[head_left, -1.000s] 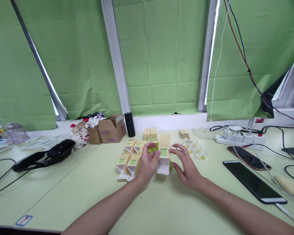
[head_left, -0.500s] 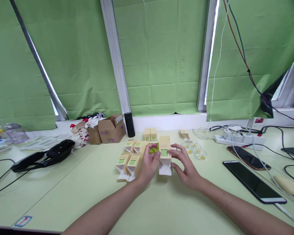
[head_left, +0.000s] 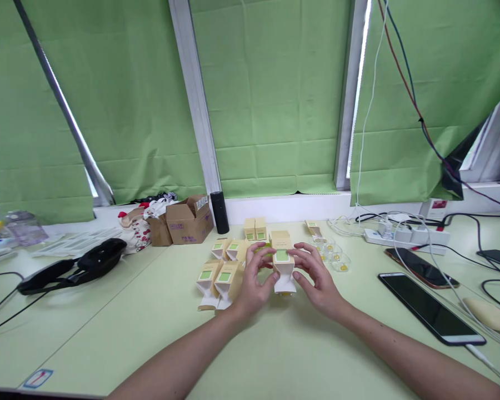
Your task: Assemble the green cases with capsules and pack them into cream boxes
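A small beige carton (head_left: 282, 244) with a green square on its front is held up between my two hands, its white inner flap hanging down toward me. My left hand (head_left: 253, 280) grips the left side, fingertips at the front edge. On the opposite side, my right hand (head_left: 317, 278) has its fingers and thumb closed against the carton. A small bit of yellow shows under the flap; its source is mostly hidden. Beside my left hand stand several similar cartons (head_left: 206, 275) with flaps hanging open. Clear cups with yellow centres (head_left: 340, 262) lie beyond my right hand.
Two closed cartons (head_left: 255, 228) stand farther back, near a black cylinder (head_left: 220, 213) and a brown cardboard box (head_left: 189, 222). At right are phones (head_left: 431, 308), a power strip (head_left: 406, 239) and loose cables. A black headset (head_left: 73, 266) lies at left.
My left fingers have moved onto the carton's left edge, and my right fingers have closed in on its right side. The carton has tipped slightly, and a yellow bit now shows beneath its flap.
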Demonstrator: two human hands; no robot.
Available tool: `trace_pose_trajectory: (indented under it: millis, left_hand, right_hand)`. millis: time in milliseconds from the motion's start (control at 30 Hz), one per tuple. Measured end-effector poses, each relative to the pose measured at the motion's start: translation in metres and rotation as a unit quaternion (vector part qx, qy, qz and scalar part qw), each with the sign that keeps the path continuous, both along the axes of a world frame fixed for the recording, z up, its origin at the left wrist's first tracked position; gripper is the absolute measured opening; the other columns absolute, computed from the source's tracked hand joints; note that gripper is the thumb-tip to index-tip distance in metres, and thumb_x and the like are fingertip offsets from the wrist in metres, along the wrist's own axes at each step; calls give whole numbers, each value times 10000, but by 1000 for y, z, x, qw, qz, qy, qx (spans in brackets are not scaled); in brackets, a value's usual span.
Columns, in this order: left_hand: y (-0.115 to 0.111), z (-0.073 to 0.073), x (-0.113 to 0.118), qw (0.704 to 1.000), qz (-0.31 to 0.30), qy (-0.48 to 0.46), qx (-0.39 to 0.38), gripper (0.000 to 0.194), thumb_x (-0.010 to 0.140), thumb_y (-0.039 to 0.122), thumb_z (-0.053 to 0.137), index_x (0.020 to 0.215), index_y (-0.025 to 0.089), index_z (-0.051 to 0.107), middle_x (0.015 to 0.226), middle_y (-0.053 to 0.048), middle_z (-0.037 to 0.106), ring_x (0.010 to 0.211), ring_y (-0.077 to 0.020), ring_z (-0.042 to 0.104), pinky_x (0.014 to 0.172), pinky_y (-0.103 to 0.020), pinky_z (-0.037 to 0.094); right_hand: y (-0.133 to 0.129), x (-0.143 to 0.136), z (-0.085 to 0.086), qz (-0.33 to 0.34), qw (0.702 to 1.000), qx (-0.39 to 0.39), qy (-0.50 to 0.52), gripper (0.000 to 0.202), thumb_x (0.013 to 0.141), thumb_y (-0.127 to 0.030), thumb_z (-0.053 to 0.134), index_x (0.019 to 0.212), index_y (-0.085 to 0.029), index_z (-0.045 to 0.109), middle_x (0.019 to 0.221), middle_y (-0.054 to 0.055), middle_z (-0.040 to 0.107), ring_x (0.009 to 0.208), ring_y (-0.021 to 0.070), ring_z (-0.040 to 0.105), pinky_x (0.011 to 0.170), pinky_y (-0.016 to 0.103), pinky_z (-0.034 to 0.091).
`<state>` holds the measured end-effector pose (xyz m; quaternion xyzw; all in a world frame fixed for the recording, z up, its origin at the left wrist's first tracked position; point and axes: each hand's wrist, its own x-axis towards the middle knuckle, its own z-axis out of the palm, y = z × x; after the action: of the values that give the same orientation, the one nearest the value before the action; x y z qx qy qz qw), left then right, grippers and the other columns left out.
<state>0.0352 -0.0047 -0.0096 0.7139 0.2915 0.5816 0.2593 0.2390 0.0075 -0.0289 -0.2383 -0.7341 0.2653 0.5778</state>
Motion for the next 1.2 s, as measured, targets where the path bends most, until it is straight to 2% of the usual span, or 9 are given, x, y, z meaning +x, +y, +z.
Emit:
trace_pose_trajectory:
  millis: [300, 467, 933, 1200]
  left_hand:
    - [0, 1, 5, 999, 33, -12, -26, 320, 943, 274, 729, 1254, 290, 654, 1472, -83, 404, 1041, -190, 681, 975, -405, 577]
    - [2, -1, 7, 998, 51, -20, -26, 279, 945, 272, 718, 1218, 277, 662, 1422, -83, 432, 974, -171, 671, 969, -413, 572]
    - [1, -1, 10, 997, 64, -17, -31, 254, 945, 228, 695, 1195, 264, 665, 1354, -79, 471, 1006, -181, 657, 946, -392, 556]
    - [0, -1, 11, 998, 63, -14, -28, 245, 942, 201, 681, 1180, 256, 658, 1343, -78, 467, 1036, -186, 649, 923, -372, 546]
  right_hand:
    - [-3, 0, 1, 24, 999, -32, 6, 374, 1072, -426, 571, 1437, -353, 611, 1524, 120, 374, 1120, 244, 717, 1013, 460, 636]
    - [-2, 0, 0, 28, 999, -42, 14, 366, 1060, -422, 590, 1419, -361, 624, 1526, 111, 373, 1100, 241, 715, 1010, 466, 636]
    - [-3, -1, 0, 23, 997, -62, 28, 329, 1041, -410, 621, 1362, -349, 660, 1503, 108, 393, 1022, 210, 713, 1012, 469, 623]
    - [-5, -2, 3, 4, 997, -67, 30, 312, 1030, -453, 641, 1316, -331, 674, 1485, 116, 414, 878, 164, 695, 944, 452, 643]
